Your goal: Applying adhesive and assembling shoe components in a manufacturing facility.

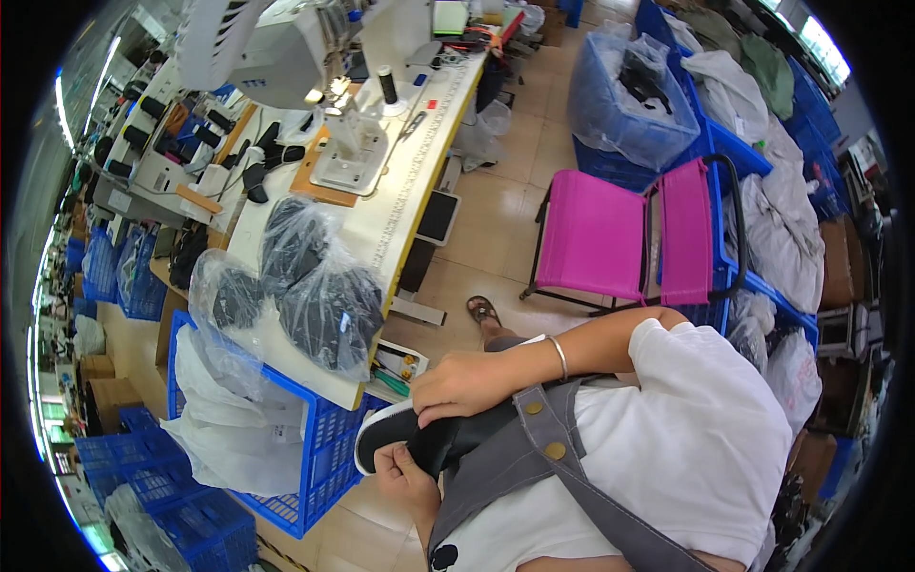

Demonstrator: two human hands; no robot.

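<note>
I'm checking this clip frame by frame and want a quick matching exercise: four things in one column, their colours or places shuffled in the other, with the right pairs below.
Column one
1. Black piece with a pale edge
2. Chair
3. Plastic-wrapped dark items
4. Bangle

Column two
A. Magenta seat and back
B. Around the right wrist
C. Held by the left hand and right hand
D. Lying on the pale tabletop

Right pairs: 1-C, 2-A, 3-D, 4-B
</note>
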